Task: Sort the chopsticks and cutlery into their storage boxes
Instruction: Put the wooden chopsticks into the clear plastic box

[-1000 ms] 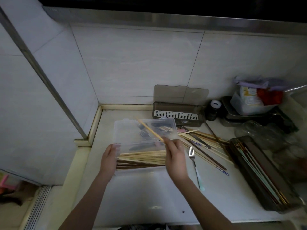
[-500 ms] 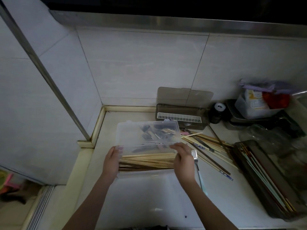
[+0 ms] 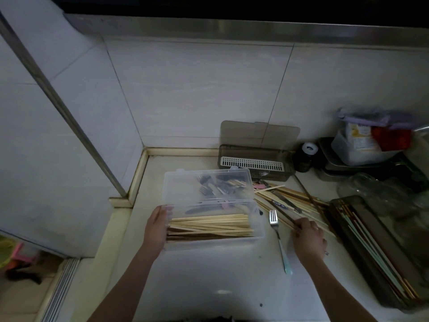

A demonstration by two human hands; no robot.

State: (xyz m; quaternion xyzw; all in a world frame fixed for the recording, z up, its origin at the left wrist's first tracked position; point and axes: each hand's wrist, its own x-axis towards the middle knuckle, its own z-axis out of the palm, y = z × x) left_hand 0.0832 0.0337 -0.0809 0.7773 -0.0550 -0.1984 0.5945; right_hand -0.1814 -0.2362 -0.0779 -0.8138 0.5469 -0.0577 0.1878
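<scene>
A clear plastic box with its lid standing open sits mid-counter, holding a stack of pale wooden chopsticks. My left hand holds the box's left end, thumb over the rim. To the right lies a loose pile of chopsticks and cutlery. My right hand reaches into that pile and pinches a dark chopstick. A fork with a pale blue handle lies between the box and my right hand.
A dark tray with long chopsticks runs along the right edge. A grey box with a white slotted insert stands at the back wall, its lid up. Jars, a metal tray and a container with packets crowd the back right. Tiled walls close the left.
My right hand left the clear box, where it had laid a wooden chopstick, and moved right to the loose pile. My left hand stayed on the box's end.
</scene>
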